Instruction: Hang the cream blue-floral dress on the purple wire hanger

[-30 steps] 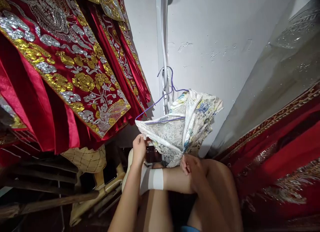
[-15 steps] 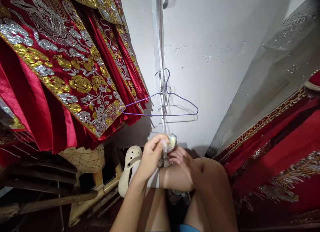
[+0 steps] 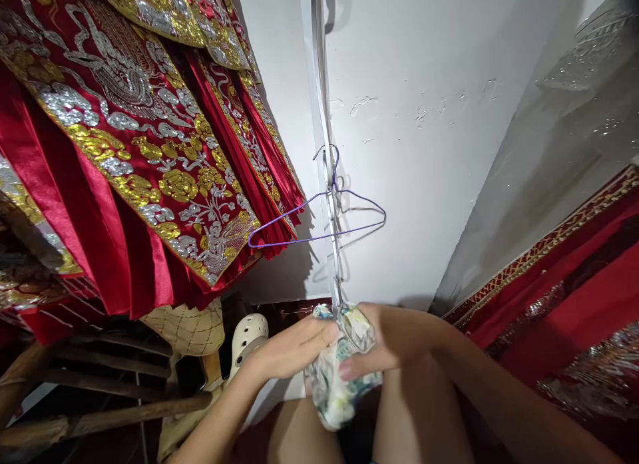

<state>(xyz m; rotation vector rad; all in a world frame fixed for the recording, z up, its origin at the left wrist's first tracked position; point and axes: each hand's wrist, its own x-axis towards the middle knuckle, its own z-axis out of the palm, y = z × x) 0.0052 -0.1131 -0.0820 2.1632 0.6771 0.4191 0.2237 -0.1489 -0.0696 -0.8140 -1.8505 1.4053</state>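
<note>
A crumpled white cloth with green and yellow patches (image 3: 339,391) is bunched between both hands, above the person's knees. My left hand (image 3: 299,344) grips its left side, thumb on top. On the other side my right hand (image 3: 379,344) holds the cloth, its thumb pressed on the front. Just above the hands, a white strap (image 3: 322,84) runs down along the wall. A purple wire hanger (image 3: 309,239) hangs at the strap, tilted a little, with nothing on it.
Red garments with gold and silver sequins (image 3: 174,184) hang at the left. A cream clog (image 3: 249,334) and a wooden chair (image 3: 124,407) are below them. More red fabric (image 3: 589,291) lies behind clear plastic (image 3: 544,158) at the right.
The small bundle at the hands has opened out into a larger patterned cloth, held lower. My right hand has closed on it. The purple hanger has tilted, and the view has shifted slightly.
</note>
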